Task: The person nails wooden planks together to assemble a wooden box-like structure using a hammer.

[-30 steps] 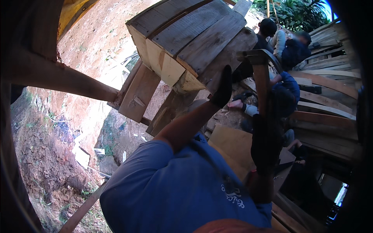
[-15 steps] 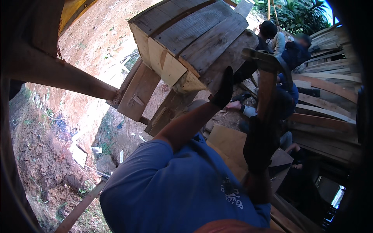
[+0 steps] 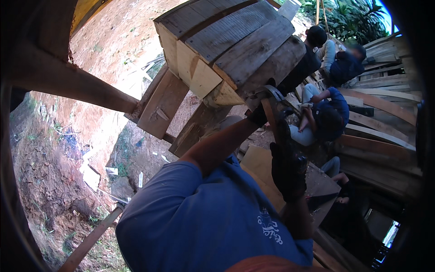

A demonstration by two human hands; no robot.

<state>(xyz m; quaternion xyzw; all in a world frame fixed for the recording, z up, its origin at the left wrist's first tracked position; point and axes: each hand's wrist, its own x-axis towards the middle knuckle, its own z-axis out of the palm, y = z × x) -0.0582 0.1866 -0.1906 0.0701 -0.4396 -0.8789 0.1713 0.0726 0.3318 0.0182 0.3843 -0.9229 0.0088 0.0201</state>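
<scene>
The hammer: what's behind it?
Behind the hammer, part of the black-gloved left hand shows, close to the wooden box. The hammer covers much of that hand, so what its fingers touch cannot be seen.

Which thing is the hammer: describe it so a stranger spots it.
Start at the blue shirt, bottom centre. Above its right side, the black-gloved right hand grips the claw hammer; unlike the nearby planks, its wooden handle carries a curved metal head.

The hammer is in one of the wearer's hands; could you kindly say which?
The right hand grips the hammer by its handle; the left hand is partly hidden behind it, near the wooden box.
</scene>
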